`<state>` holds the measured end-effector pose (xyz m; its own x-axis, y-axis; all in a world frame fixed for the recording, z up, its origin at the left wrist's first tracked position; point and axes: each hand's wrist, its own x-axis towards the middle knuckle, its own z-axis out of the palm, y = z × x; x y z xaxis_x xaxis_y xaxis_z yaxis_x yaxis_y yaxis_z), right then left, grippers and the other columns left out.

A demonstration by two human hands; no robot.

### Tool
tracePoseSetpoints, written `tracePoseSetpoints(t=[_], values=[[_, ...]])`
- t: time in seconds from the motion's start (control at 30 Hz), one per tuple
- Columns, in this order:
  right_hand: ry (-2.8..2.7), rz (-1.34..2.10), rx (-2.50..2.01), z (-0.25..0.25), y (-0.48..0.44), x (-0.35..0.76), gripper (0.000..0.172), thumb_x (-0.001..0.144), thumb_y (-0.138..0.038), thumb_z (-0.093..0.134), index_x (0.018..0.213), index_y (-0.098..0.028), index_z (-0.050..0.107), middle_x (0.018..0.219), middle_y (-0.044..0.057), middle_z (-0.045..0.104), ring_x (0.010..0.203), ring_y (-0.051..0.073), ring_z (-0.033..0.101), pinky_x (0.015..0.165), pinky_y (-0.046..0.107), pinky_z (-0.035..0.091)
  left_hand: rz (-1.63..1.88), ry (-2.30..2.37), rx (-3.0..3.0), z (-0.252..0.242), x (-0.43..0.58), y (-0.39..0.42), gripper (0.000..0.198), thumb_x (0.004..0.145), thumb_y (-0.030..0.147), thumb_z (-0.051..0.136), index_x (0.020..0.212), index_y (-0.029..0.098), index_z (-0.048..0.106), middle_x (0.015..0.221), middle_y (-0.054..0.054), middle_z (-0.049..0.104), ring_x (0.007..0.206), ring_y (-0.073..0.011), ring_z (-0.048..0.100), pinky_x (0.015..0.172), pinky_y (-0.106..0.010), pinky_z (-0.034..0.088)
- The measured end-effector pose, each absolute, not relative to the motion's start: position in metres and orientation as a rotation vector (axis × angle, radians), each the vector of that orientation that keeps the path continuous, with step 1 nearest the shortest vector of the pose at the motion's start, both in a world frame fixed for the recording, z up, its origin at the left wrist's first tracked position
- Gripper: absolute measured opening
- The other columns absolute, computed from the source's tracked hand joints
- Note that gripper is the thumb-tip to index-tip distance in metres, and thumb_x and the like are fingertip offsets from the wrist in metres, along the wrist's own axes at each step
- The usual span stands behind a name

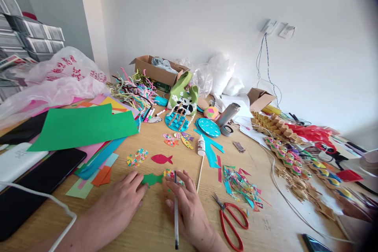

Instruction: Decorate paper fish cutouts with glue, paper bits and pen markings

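A green paper fish (152, 179) lies on the wooden table (153, 224), part covered with small coloured paper bits (169, 173). My left hand (118, 206) rests flat beside it, fingertips touching its left edge. My right hand (186, 204) presses its fingers on the fish's right part and has a thin grey pen (176, 212) tucked between its fingers. A red paper fish (162, 159) lies just beyond.
Red-handled scissors (232, 220) lie right of my right hand, beside a heap of paper scraps (240, 187). A glue bottle (201, 145) and a wooden stick (200, 173) lie ahead. Coloured paper sheets (85, 126), a dark tablet (38, 185) and a white cable (47, 201) are at left.
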<state>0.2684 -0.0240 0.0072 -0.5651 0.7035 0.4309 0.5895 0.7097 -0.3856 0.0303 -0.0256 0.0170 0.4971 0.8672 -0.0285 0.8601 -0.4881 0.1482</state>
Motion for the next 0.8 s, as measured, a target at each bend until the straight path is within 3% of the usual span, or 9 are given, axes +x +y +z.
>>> tracePoseSetpoints(t=[0.17,0.37,0.57,0.8], values=[[-2.175,0.222,-1.032,0.003,-0.023,0.274,0.046,0.095,-0.013,0.05,0.139,-0.025,0.05,0.115,0.011,0.071,0.124,0.03,0.057,0.101,0.051,0.052,0.129,1.483,2.63,0.019,0.034,-0.019,0.031,0.09,0.007,0.046,0.104,0.02,0.07,0.109,-0.012,0.065,0.113,-0.0304,0.057,0.097,-0.049,0.048],[-2.038,0.307,-1.071,0.002,-0.023,0.277,0.035,0.103,-0.024,0.042,0.134,-0.028,0.056,0.112,0.009,0.069,0.114,0.026,0.06,0.092,0.041,0.055,0.261,1.435,2.616,0.023,0.034,-0.013,0.024,0.092,0.011,0.049,0.095,0.019,0.071,0.103,-0.01,0.064,0.106,-0.0283,0.057,0.093,-0.046,0.049],[-1.813,0.517,-1.127,0.014,-0.025,0.27,0.033,0.105,-0.036,0.039,0.12,-0.026,0.067,0.08,0.003,0.062,0.073,0.017,0.063,0.064,0.029,0.052,0.364,1.344,2.599,0.02,0.023,-0.008,0.025,0.095,0.01,0.047,0.094,0.02,0.07,0.098,-0.007,0.065,0.103,-0.0244,0.056,0.091,-0.041,0.049],[-1.378,1.078,-1.123,0.019,-0.012,0.235,0.027,0.095,-0.045,0.058,0.096,-0.019,0.066,0.073,0.0,0.062,0.06,0.014,0.063,0.055,0.026,0.055,0.442,1.295,2.565,0.021,0.016,-0.004,0.028,0.096,0.012,0.045,0.088,0.02,0.071,0.092,-0.006,0.064,0.096,-0.0207,0.057,0.088,-0.036,0.049]])
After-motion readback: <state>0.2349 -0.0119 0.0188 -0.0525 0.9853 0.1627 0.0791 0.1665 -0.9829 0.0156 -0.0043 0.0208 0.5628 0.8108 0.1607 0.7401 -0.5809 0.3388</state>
